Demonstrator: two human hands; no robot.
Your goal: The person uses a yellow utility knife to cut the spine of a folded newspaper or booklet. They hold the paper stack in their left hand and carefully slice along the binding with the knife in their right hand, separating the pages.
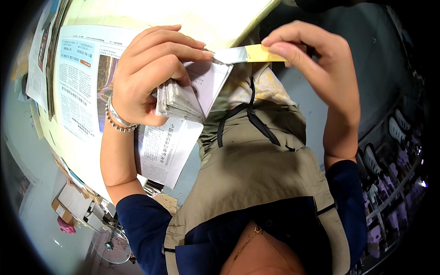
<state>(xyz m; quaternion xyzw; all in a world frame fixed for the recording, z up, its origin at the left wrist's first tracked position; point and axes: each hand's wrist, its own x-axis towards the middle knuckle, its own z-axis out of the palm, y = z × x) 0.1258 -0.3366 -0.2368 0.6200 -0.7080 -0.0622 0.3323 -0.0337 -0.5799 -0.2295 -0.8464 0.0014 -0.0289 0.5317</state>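
Observation:
My left hand [153,68] is wrapped around a thick wad of folded newspaper [176,101], its layered edges facing me. A flat pale flap [210,82] of the wad sticks out to the right, below the fingertips. From those fingertips a narrow strip [261,53], grey-white at the left and yellow at the right, stretches across to my right hand [316,52]. The right thumb and index finger pinch the strip's yellow end. Whether the strip is stuck to the wad cannot be seen, as the left fingers cover that end.
A printed newspaper [75,87] lies on the pale yellow table [110,13], and another printed sheet [162,153] hangs past its edge. My apron [261,169] is close below the hands. At right stands a rack [389,201] of shoe-shaped items; at lower left are a fan [110,245] and boxes [73,201].

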